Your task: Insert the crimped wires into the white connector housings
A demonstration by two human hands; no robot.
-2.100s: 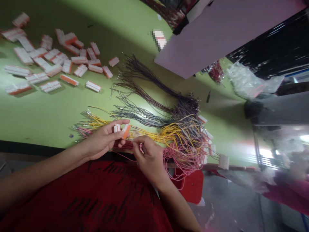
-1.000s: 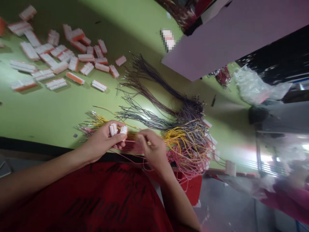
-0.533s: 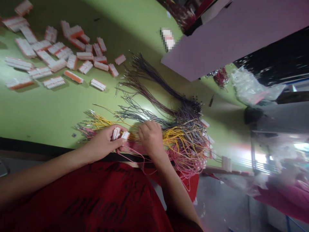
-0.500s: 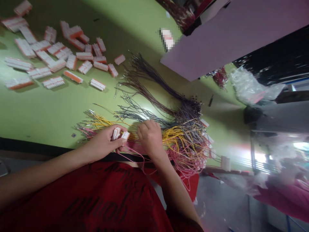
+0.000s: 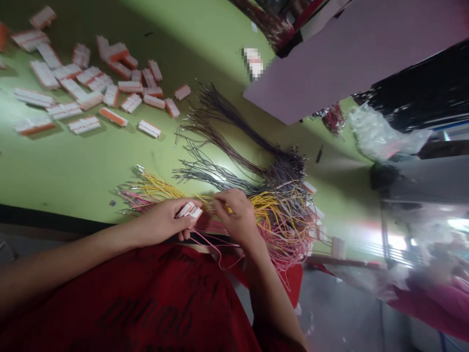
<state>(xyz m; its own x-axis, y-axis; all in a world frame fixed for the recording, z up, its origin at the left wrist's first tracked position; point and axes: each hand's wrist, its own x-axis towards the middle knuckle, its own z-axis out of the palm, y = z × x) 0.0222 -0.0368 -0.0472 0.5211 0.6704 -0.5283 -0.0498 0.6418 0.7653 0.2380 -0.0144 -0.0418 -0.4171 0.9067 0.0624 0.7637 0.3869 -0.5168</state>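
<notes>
My left hand (image 5: pixel 164 222) is closed around white connector housings (image 5: pixel 190 210) with orange edges, seemingly two side by side. A pink wire (image 5: pixel 208 244) trails from beneath that hand and loops down over the table edge. Just to the right, my right hand (image 5: pixel 236 212) is pinched on a yellow wire (image 5: pixel 228 209), its fingertips close to the housings. Under and around both hands lie bundles of yellow wires (image 5: pixel 157 183) and pink wires (image 5: pixel 289 244). Grey wires (image 5: pixel 212 171) and dark brown wires (image 5: pixel 234 115) fan out beyond them, with metal terminals at their ends.
Many white-and-orange connectors (image 5: pixel 90 76) are scattered across the green table (image 5: pixel 91 166) at the far left. A purple panel (image 5: pixel 330 58) juts in from the upper right. Beside it lies a clear plastic bag (image 5: pixel 377 132). Someone in pink (image 5: pixel 432 303) is at the right edge.
My right hand has shifted slightly right and toward me, and yellow wire now shows at its fingers. In my left hand the connector housings have come closer together and turned.
</notes>
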